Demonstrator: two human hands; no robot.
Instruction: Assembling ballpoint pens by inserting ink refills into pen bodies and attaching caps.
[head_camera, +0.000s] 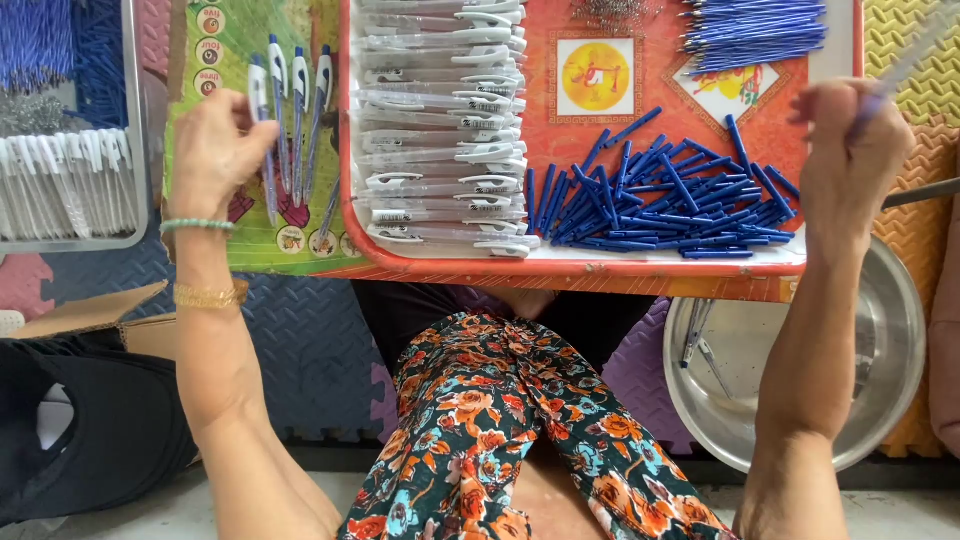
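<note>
Fingers of left hand (212, 150) pinch a finished pen (262, 130); right hand (850, 150) grips another beside blue barrels (670, 205).

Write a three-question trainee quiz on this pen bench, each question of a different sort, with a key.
1. True or false: the left hand is at the assembled pens lying on the green board.
2. What lies loose in a pile on the red tray, in front of the right hand? A. blue pen parts B. white caps C. coins
3. Fill in: below the tray's right end sits a round ____ bowl.

Key: 1 true; 2 A; 3 metal.
</note>
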